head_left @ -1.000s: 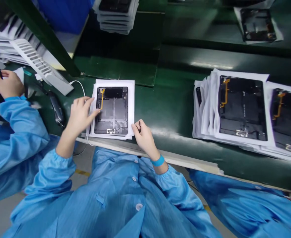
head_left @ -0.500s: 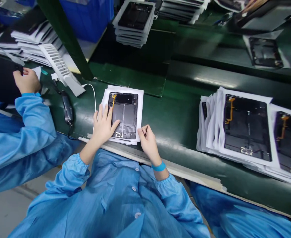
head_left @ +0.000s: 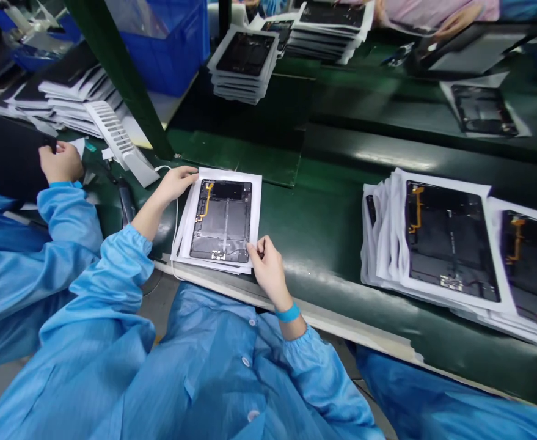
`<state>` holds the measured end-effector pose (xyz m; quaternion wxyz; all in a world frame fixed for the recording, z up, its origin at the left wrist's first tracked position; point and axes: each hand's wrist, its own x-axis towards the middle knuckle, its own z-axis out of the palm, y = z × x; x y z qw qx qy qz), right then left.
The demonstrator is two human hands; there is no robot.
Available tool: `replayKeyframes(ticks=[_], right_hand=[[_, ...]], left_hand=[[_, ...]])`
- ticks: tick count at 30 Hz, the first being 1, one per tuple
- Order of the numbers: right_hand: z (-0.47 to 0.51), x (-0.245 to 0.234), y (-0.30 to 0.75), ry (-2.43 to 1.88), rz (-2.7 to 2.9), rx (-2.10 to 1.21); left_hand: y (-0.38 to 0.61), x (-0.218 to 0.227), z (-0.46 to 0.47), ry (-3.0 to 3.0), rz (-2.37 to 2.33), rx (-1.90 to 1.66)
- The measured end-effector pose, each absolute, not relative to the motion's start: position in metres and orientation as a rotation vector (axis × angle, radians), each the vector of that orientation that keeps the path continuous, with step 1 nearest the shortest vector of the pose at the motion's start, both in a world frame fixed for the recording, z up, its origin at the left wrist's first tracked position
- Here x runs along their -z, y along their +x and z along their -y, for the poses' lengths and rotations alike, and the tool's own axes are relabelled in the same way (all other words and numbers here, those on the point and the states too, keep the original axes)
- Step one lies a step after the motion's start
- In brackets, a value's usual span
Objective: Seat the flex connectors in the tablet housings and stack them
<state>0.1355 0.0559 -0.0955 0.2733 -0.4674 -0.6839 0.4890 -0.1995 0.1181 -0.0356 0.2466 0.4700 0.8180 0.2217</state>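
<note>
A dark open tablet back point(head_left: 223, 220) with a yellow flex cable lies on a small stack of white sheets point(head_left: 254, 189) at the near edge of the green belt. My left hand point(head_left: 175, 182) reaches to the stack's far left corner, its fingers curled on the white sheet there. My right hand point(head_left: 266, 263) rests at the near right corner, fingers pinched on the sheet's edge.
To the right lie overlapping stacks of the same tablet backs on white sheets point(head_left: 446, 235). Another stack point(head_left: 245, 64) and a blue bin point(head_left: 167, 43) stand at the back. A green post point(head_left: 126, 79), a white slotted part point(head_left: 116, 137), and a co-worker's hand point(head_left: 62, 162) are on the left.
My left hand left the tablet's surface and moved up to the stack's far left corner. My right hand stayed at the near right corner. The view tilted upward.
</note>
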Motion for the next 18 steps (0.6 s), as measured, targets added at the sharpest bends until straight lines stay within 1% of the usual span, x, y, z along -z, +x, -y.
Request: replayKeyframes(ticks=[4,6,10,18], right_hand=[[-0.047,0.091,0.131,-1.282,1.892,-1.176],[-0.050,0.090,0.125,-1.267,1.953,-1.090],[-0.060,0.090,0.118,-1.275,2.060,-0.959],[-0.059,0.084,0.122,-1.317,2.236,-0.981]], left_hand=[[-0.182,0.013,-0.135,1.316,-2.175,-0.600],[-0.177,0.009,-0.133,1.343,-2.184,-0.611],[-0.184,0.022,-0.127,1.378,-2.193,-0.634],[-0.192,0.035,-0.114,1.351,-2.325,-0.664]])
